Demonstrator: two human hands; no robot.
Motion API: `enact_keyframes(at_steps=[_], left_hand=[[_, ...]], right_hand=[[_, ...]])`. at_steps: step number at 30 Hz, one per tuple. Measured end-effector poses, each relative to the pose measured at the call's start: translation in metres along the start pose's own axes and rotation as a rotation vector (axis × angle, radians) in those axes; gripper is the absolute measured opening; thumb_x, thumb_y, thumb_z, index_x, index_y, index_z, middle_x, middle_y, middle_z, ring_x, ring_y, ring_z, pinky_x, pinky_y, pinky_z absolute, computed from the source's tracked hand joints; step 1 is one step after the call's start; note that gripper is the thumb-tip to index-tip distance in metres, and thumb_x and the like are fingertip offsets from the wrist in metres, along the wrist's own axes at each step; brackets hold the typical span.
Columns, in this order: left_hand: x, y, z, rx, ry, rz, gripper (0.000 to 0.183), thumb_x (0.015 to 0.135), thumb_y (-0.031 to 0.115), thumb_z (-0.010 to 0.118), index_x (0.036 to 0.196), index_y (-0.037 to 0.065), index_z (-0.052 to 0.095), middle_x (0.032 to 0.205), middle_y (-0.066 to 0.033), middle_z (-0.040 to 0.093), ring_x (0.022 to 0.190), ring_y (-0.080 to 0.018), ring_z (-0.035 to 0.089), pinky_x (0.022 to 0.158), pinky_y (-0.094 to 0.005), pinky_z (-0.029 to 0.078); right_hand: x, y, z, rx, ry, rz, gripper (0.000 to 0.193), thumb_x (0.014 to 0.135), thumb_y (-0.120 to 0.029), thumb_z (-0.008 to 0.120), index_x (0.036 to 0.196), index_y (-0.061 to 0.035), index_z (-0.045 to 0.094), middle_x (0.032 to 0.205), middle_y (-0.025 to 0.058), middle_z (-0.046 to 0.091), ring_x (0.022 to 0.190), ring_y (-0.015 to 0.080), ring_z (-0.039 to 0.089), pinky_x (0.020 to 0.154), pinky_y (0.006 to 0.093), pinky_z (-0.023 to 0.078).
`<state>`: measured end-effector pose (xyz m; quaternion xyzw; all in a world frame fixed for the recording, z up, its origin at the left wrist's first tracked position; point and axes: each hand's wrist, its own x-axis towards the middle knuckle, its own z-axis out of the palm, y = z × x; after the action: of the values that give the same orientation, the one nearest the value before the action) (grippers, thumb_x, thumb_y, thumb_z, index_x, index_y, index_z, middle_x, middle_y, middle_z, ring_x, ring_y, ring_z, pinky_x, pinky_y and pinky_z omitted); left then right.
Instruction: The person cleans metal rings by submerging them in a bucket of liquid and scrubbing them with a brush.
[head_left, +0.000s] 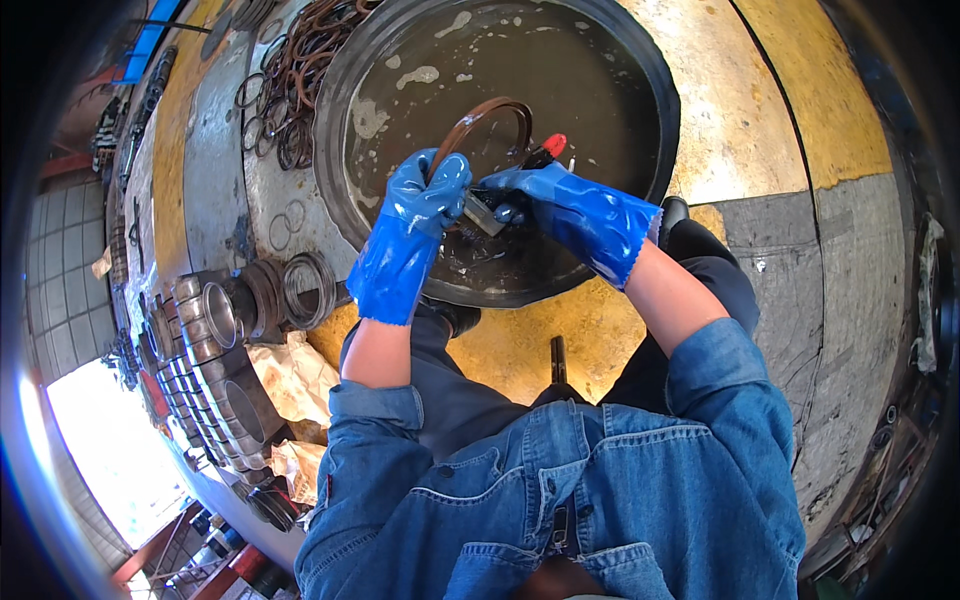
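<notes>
My left hand (425, 195), in a blue rubber glove, is closed on a thin brown ring (468, 122) that arches up over the tub. In a matching glove, my right hand (535, 192) is closed close beside it, around a tool with a black handle (543, 157) tipped in red. A grey rectangular block (484, 213) shows between the two hands; whether it belongs to that tool I cannot tell. Both hands are above a wide black tub (335, 150) of murky brown liquid with patches of foam. My right fingers are partly hidden.
Many brown rings (310, 70) lie heaped left of the tub, with thin rings (290, 215) nearer. Metal cylinders (215, 350) and stacked rings (308, 290) stand at the left, beside brown paper (295, 375). My knees flank the tub's near side.
</notes>
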<state>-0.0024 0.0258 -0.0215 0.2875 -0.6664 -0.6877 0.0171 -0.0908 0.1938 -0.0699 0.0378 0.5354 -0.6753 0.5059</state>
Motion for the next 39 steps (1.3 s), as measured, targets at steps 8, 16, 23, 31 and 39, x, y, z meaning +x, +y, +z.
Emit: enact_keyframes(at_steps=[8,16,23,31,39], left_hand=[[0.021,-0.011,-0.050,-0.491,-0.095,0.200,0.025,0.106,0.027,0.060,0.090,0.008,0.063,0.056,0.0017,0.050,0.041,-0.0106,0.039,0.042,-0.0282,0.031],[0.029,-0.011,-0.046,-0.816,-0.332,0.144,0.028,0.103,0.035,0.064,0.105,0.007,0.068,0.073,-0.0024,0.066,0.058,-0.0128,0.058,0.060,-0.0327,0.047],[0.021,0.003,-0.033,0.907,0.518,0.681,0.077,0.073,0.040,0.091,0.130,-0.003,0.063,0.121,-0.0231,0.071,0.113,-0.0385,0.068,0.100,-0.0449,0.053],[0.008,0.015,-0.003,1.044,0.043,0.859,0.053,0.079,0.028,0.085,0.124,0.006,0.068,0.105,-0.0152,0.076,0.095,-0.0378,0.072,0.085,-0.0469,0.058],[0.007,0.012,-0.009,0.196,0.159,0.124,0.025,0.099,0.020,0.074,0.118,0.004,0.070,0.079,0.0002,0.066,0.061,-0.0063,0.055,0.054,-0.0200,0.042]], right_hand=[[-0.027,-0.039,-0.020,-0.523,0.161,-0.030,0.046,0.092,-0.040,0.079,0.109,0.0021,0.077,0.091,0.0093,0.076,0.075,0.0140,0.067,0.071,0.0284,0.053],[-0.011,-0.021,-0.021,-0.154,-0.082,-0.215,0.038,0.094,-0.038,0.077,0.108,-0.0029,0.077,0.087,0.0048,0.074,0.074,0.0112,0.064,0.068,0.0280,0.049],[-0.027,-0.064,-0.021,-1.215,0.318,-0.508,0.028,0.092,-0.037,0.073,0.096,-0.0098,0.077,0.084,0.0132,0.075,0.077,0.0297,0.072,0.073,0.0407,0.056],[-0.023,-0.061,-0.004,-1.795,0.266,-0.530,0.016,0.085,-0.028,0.074,0.095,-0.0164,0.075,0.093,0.0113,0.075,0.089,0.0350,0.073,0.078,0.0469,0.058],[-0.009,-0.042,-0.036,-1.264,0.483,-0.257,0.031,0.091,-0.038,0.069,0.110,-0.0156,0.077,0.104,0.0161,0.076,0.098,0.0384,0.072,0.086,0.0448,0.058]])
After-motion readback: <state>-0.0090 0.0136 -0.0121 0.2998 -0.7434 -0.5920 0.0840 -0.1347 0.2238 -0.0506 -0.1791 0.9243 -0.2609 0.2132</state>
